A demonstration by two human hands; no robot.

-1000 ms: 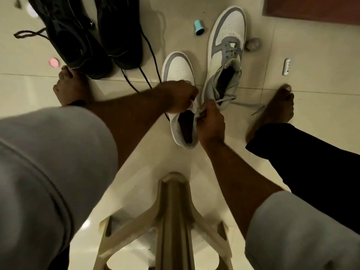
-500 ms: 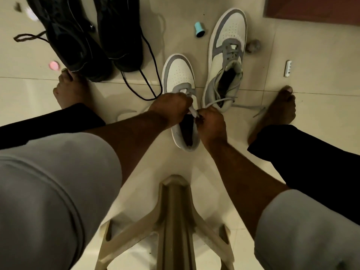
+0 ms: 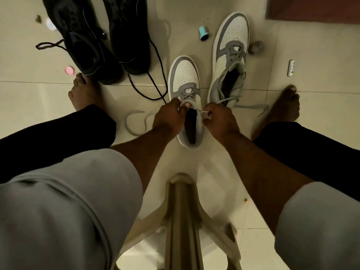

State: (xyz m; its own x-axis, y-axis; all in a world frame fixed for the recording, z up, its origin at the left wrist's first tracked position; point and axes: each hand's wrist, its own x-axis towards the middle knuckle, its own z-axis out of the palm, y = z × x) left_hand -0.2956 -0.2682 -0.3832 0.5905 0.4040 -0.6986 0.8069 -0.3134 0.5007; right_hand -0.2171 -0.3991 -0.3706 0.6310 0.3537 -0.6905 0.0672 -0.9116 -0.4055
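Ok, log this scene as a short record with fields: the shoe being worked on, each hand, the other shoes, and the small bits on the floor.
Shoe in work: near white-and-grey sneaker, on the tile floor, toe pointing away
Left hand: pinches the grey lace by the sneaker's upper eyelets
Right hand: pinches the same lace on the other side
Other shoes: matching sneaker beside it, laces loose; two black shoes to the left
Small bits: teal spool, pink disc

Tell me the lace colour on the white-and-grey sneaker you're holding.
Light grey lace on the white-and-grey sneaker; head view shows it best.
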